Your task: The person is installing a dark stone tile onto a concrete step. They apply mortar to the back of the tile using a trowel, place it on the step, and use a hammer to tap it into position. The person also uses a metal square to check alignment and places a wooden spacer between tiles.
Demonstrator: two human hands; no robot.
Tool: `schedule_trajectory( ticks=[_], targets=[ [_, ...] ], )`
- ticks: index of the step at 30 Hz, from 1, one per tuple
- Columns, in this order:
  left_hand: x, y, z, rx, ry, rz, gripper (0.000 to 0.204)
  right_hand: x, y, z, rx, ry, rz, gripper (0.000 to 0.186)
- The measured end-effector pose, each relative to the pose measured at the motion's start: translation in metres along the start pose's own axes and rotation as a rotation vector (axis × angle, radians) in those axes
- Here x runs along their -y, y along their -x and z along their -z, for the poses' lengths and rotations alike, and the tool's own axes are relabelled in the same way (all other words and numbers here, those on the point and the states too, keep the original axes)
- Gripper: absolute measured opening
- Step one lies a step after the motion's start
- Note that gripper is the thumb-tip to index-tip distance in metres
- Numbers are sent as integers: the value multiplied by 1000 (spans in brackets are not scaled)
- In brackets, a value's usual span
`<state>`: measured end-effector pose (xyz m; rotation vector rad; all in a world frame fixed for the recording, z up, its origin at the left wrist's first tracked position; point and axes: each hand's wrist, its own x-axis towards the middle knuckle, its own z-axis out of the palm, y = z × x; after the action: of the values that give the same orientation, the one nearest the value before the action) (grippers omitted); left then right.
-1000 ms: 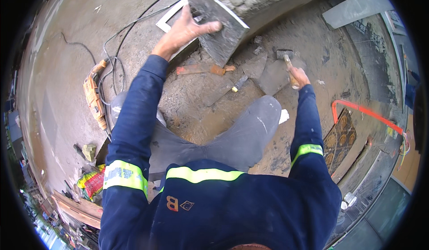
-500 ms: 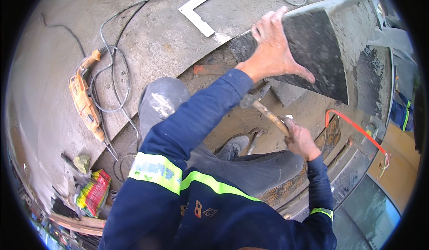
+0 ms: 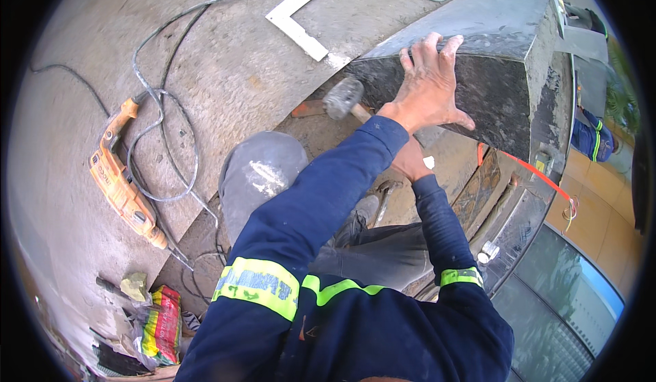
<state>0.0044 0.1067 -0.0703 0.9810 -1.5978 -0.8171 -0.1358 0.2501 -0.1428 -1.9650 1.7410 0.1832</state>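
Observation:
My left hand (image 3: pixel 432 85) lies with its fingers spread over a dark stone slab (image 3: pixel 492 91), the fingertips at the slab's upper edge and the thumb across its dark face. The slab's smooth grey top (image 3: pixel 471 23) shows beyond the fingers. My right hand (image 3: pixel 412 160) is closed around the wooden handle of a mallet, partly hidden beneath my left forearm. To the left of that forearm, the mallet's grey head (image 3: pixel 344 98) stands out near the slab's left end. A metal tool (image 3: pixel 387 194) lies by my shoe.
An orange power drill (image 3: pixel 119 180) with looped cable rests on the concrete at left. A white L-shaped piece (image 3: pixel 297 30) lies beyond. At lower left is a red-yellow bag (image 3: pixel 162 324). An orange strip (image 3: pixel 540 175) and glass panels (image 3: pixel 547 314) are at right; another person (image 3: pixel 594 139) is farther off.
The mallet has swung up and left, its head now beyond my left forearm. The slab has tilted, showing more of its grey top, with my left hand still spread against it.

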Motion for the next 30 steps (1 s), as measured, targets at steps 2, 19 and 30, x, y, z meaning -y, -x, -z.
schedule_trajectory(
  ticks=[2, 19, 30],
  targets=[
    [2, 0, 1, -37, 16, -33, 163, 3, -5, -4, 7, 31, 30, 50],
    [14, -5, -1, -68, 94, -129, 161, 42, -20, 43, 124, 71, 55, 56],
    [16, -3, -5, -75, 79, -126, 158, 25, -16, 40, 294, 196, -158, 59]
  ],
)
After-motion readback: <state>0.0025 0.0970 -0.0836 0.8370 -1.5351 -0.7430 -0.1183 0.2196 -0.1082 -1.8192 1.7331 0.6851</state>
